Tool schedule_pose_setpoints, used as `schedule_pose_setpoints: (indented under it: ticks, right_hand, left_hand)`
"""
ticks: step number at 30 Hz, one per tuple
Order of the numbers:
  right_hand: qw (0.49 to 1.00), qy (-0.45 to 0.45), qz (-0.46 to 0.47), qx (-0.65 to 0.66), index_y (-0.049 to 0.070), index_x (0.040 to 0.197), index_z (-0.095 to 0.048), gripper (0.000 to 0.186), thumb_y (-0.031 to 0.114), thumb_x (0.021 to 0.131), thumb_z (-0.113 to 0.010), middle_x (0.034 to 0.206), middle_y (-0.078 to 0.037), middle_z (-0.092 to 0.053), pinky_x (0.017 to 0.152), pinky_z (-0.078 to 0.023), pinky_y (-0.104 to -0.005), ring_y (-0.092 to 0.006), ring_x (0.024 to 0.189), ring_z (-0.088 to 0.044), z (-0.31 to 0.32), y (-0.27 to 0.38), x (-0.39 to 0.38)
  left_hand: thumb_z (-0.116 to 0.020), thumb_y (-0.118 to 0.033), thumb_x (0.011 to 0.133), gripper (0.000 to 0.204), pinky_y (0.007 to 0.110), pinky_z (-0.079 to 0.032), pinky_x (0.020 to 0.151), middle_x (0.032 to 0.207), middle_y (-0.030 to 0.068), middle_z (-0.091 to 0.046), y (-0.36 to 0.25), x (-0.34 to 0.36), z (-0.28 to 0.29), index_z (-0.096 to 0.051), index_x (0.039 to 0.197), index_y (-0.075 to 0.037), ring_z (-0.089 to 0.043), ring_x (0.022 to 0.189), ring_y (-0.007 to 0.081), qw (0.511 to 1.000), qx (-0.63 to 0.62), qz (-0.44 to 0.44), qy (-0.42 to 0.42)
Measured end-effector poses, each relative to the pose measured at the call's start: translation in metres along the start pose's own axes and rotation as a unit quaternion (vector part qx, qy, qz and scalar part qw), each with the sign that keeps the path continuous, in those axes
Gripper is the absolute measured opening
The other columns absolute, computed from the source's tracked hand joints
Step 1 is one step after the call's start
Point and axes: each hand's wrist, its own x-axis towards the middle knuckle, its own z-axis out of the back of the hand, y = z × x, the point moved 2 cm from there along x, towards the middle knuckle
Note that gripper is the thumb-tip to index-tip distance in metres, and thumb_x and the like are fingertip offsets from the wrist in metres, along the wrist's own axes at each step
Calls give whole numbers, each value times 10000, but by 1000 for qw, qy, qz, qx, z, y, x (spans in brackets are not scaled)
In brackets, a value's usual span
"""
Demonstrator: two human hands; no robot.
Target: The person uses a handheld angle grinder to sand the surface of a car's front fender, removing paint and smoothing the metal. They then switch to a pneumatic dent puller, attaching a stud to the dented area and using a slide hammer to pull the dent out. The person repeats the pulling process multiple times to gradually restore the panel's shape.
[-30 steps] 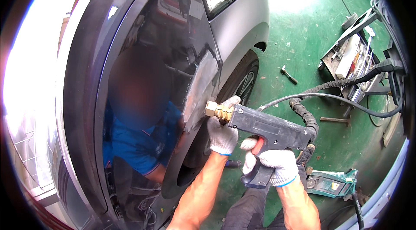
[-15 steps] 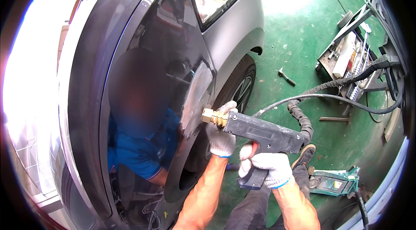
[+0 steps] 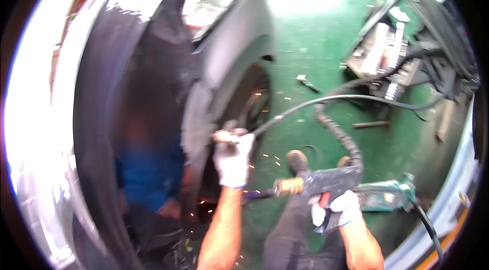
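Note:
The view is smeared by motion. On the left stands a dark car [image 3: 97, 117] with a sanded pale patch [image 3: 196, 112] beside the wheel arch and wheel [image 3: 257, 94]. My gloved left hand [image 3: 232, 160] is closed on a small blurred metal piece [image 3: 224, 135] at that patch, with a grey cable [image 3: 305, 104] running from it. Orange sparks fly around it and below. My gloved right hand [image 3: 338, 211] grips a black gun tool [image 3: 331, 181] with a brass tip and red trigger, held lower right, apart from the panel, on a ribbed hose.
A tool cart [image 3: 377, 51] with coiled hoses stands at right on the green floor [image 3: 290, 41]. A small tool [image 3: 308, 82] and a metal bar [image 3: 370, 124] lie on the floor. A teal jack [image 3: 387, 193] is beside my legs [image 3: 288, 234]. A blurred reflection shows in the door.
The gun in my right hand has dropped down and right, away from my left hand and the panel. Sparks have appeared. The whole view has shifted and blurred.

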Motion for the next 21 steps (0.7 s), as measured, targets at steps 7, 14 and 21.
schedule_pose_setpoints:
  ticks: [7,14,21]
  right_hand:
    - [997,-27,-23,70,-170,1252,-495,667,153,704,-695,1042,-272,-651,678,-564,-435,-335,761,-680,28,-10,-146]
    - [988,-55,-5,143,-161,1195,-539,648,253,714,-670,855,-257,-649,678,-526,-380,-348,731,-656,38,15,-204]
    - [983,-90,62,145,-109,1142,-541,604,216,659,-701,839,-245,-646,631,-572,-421,-370,699,-656,58,100,-276]
  left_hand:
    - [-686,-34,899,499,338,-525,930,1195,111,-632,-4,-150,25,-520,1369,-3,-626,1060,197,960,192,158,-131]
    - [-693,-29,892,364,328,-582,714,1015,139,-692,31,-229,-29,-589,1234,40,-686,791,202,894,151,419,54]
    - [-707,-34,865,351,302,-543,877,1033,93,-686,-24,-102,-247,-625,1198,36,-658,941,159,928,286,131,201]
